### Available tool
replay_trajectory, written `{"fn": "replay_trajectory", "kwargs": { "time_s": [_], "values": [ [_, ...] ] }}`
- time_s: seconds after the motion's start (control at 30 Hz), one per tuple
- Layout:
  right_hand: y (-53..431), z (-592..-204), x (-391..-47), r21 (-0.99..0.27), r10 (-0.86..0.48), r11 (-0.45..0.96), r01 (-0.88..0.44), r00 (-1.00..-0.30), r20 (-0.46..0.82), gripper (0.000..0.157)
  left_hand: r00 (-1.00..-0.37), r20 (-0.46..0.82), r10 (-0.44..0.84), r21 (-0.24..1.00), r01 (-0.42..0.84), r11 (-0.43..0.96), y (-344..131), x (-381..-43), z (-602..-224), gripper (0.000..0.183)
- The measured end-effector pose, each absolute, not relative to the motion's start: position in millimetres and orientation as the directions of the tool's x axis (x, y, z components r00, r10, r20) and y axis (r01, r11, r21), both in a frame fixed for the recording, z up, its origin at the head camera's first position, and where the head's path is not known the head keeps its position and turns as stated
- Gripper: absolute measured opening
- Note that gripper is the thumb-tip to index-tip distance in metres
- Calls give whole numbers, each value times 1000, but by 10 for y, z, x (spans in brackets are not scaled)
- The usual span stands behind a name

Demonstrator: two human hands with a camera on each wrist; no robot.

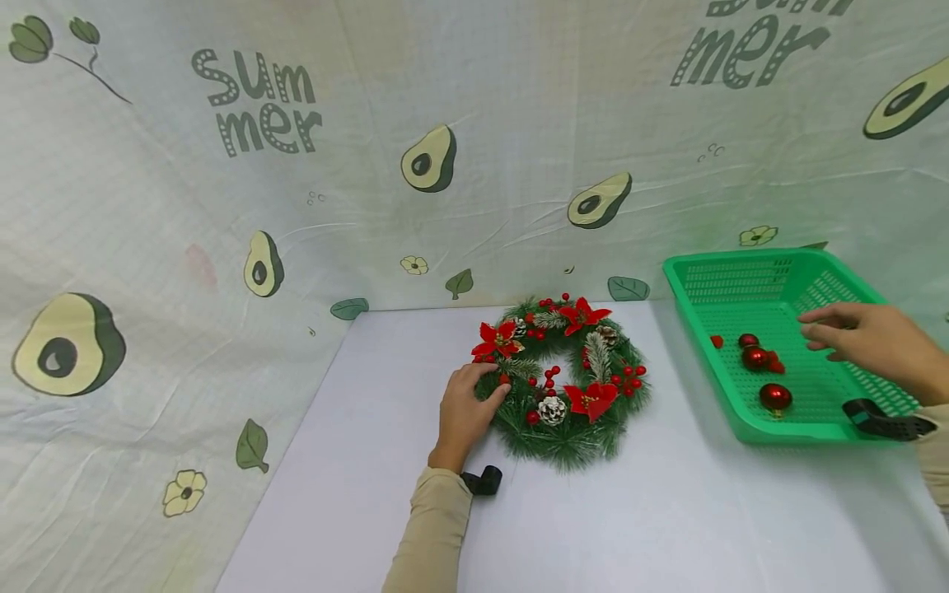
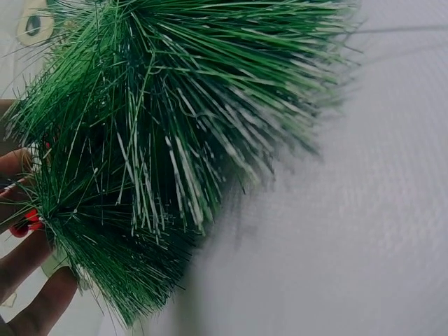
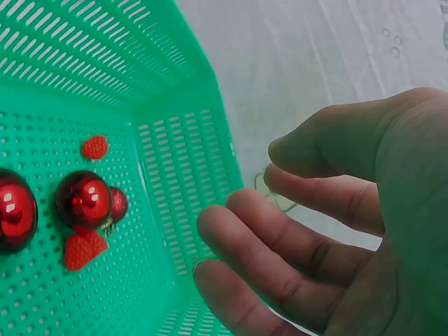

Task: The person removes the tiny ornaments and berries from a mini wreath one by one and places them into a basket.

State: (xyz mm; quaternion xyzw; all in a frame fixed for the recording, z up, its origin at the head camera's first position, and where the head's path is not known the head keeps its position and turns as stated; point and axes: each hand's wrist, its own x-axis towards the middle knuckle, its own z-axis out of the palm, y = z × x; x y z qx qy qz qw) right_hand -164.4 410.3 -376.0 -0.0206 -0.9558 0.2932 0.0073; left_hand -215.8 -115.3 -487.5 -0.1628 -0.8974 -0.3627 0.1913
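Left hand (image 1: 465,409), fingers apart, touches the wreath (image 1: 569,436) at its left edge on the table (image 1: 652,519); right hand (image 1: 867,339) (fingers loosely bent, holding nothing) hangs over the basket (image 1: 741,257). A light steadying touch should spare the berries (image 1: 533,417).

Bright, soft light from the head view — darker pictures at the wrists.
The white table (image 1: 593,535) looks bright, with a soft gray shadow beside the green basket (image 1: 801,433). The red balls (image 1: 775,397) have shiny white spots. In the left wrist view, the table is gray and blurry, while many needles of the wreath (image 2: 133,105) look sharp. The right hand (image 3: 357,273) looks a bit dim — greenish near its shaded side.
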Motion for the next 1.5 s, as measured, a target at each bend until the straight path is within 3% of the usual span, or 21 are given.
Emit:
{"fn": "replay_trajectory", "kwargs": {
  "time_s": [0.47, 0.77, 1.0, 1.5],
  "values": [
    [3674, -3593, -1765, -705, 14, 706, 59, -997, -70, 68, -878, 452, 157, 599, 429, 676, -1153, -2156, -4871, 35],
    [3408, -3537, -1843, -785, -49, 620, 21, -997, -65, 59, -886, 445, 132, 623, 412, 665, -1131, -2121, -4835, 32],
    [3137, -3545, -1941, -812, -95, 584, -4, -993, -64, 63, -886, 442, 140, 624, 416, 661, -1117, -2121, -4836, 27],
    [2640, -3618, -2096, -858, -212, 504, -93, -977, -19, 46, -860, 494, 131, 574, 435, 694, -1109, -2141, -4874, 17]
  ]
}}
